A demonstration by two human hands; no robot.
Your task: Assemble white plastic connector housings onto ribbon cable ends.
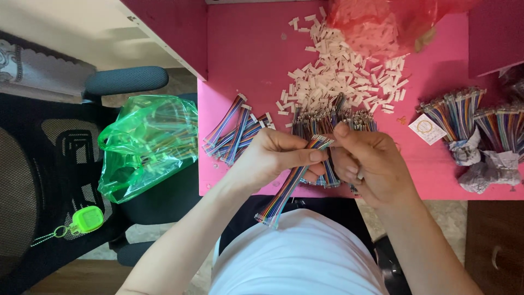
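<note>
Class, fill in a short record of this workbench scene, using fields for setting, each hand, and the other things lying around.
Setting: pink table, seen from above
Left hand: grips a rainbow ribbon cable near its upper end
Right hand: pinches the tip of the same cable
Centre: heap of small white connectors
Left of hands: finished cables lying flat
Right: bundled cables wrapped in paper
Off the table: green plastic bag on a chair

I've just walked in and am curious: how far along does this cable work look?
Done, seemingly: a few ribbon cables with white ends lie aside on the pink table. In hand: the left hand holds a rainbow ribbon cable while the right hand works at its tip. Left: a big heap of white connectors and tied cable bundles.
</note>
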